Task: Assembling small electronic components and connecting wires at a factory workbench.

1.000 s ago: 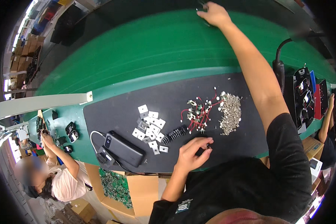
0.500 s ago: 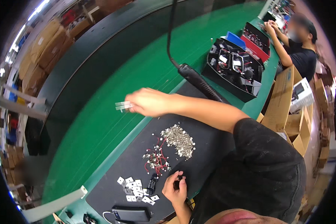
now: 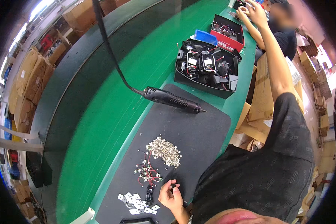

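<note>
My left hand [image 3: 170, 196] is at the near edge of the dark mat [image 3: 198, 128], fingers curled around a small black part [image 3: 173, 185] that they mostly hide. My right arm stretches far to the upper right. There my right hand [image 3: 257, 15] is up beside a co-worker's hands, its fingers drawn together at the picture's edge; what they hold is too small to make out. Close to my left hand lie a black ribbed strip of parts [image 3: 149, 196], a tangle of red wires with small connectors [image 3: 147, 172] and several white square plates [image 3: 132, 203]. Beyond them is a heap of small metal screws [image 3: 164, 151].
A black electric screwdriver [image 3: 173, 100] lies across the mat's far part, its cable rising. Past it stand a black bin of housings [image 3: 205, 87], a blue box [image 3: 205, 37] and a red box of parts [image 3: 229, 41]. A green conveyor belt [image 3: 112, 108] runs along the left; cartons [image 3: 263, 99] stand at right.
My right hand has swung from above the belt, where it held clear strips, to the far upper right near the co-worker. The view has turned rightward. My left hand keeps its grip.
</note>
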The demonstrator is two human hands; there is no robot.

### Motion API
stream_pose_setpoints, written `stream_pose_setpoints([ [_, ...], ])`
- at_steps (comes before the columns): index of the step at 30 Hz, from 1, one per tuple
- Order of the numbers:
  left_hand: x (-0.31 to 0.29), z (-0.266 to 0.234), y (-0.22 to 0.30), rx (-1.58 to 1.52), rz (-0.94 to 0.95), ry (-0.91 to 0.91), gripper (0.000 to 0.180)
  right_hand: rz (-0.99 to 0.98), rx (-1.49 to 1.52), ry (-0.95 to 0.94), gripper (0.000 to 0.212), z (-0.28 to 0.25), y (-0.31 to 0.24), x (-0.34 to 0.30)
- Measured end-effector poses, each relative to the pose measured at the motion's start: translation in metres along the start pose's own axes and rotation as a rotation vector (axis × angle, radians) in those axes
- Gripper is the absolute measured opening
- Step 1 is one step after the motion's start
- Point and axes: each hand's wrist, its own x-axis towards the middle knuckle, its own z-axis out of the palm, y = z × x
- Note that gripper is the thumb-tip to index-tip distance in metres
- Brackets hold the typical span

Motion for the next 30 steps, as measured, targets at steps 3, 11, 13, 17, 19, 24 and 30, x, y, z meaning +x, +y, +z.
stream_pose_setpoints([
  [3,-0.002,-0.001,-0.002,0.005,-0.006,0.041,0.024,0.229,0.010,0.133,0.031,0.013,0.001,-0.024],
  [11,-0.008,-0.005,-0.004,0.057,-0.049,-0.031,0.028,0.181,1.104,-0.867,0.014,-0.055,-0.236,-0.188],
  [13,-0.002,-0.006,0.001,0.065,-0.057,-0.098,0.034,0.040,1.022,-1.026,0.010,-0.059,-0.286,-0.198],
  [17,-0.005,-0.010,-0.002,0.194,-0.029,-0.099,0.032,0.101,1.126,-1.027,0.014,-0.032,-0.331,-0.217],
  [19,0.001,-0.002,0.018,0.269,-0.119,-0.120,0.032,0.180,1.135,-1.043,0.012,-0.043,-0.345,-0.220],
  [24,0.002,-0.007,0.004,0.086,-0.005,-0.063,0.038,0.053,1.151,-1.127,0.011,-0.033,-0.383,-0.252],
  [30,0.000,-0.012,-0.004,0.019,0.055,-0.018,0.038,-0.306,1.156,-1.178,0.018,-0.012,-0.427,-0.283],
])
